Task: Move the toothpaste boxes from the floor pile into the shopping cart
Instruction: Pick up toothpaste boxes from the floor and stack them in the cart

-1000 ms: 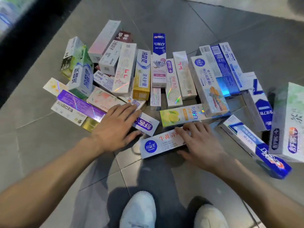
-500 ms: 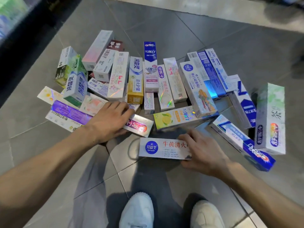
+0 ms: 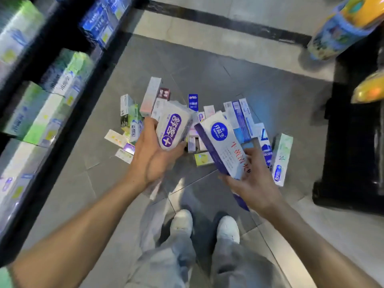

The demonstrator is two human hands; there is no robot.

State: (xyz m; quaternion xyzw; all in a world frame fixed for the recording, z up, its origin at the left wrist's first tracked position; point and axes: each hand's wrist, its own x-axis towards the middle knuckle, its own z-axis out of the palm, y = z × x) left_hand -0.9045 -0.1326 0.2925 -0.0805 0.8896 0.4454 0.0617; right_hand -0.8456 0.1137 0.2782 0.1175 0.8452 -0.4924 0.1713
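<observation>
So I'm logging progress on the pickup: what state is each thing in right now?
left hand: grips white box with purple oval logo, lifted
right hand: grips white box with blue round logo, lifted
floor pile: still on tiles
shopping cart: not in view

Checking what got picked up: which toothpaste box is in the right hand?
The white box with red characters and a blue round logo, in the right hand; the left hand's box shows a purple logo.
</observation>
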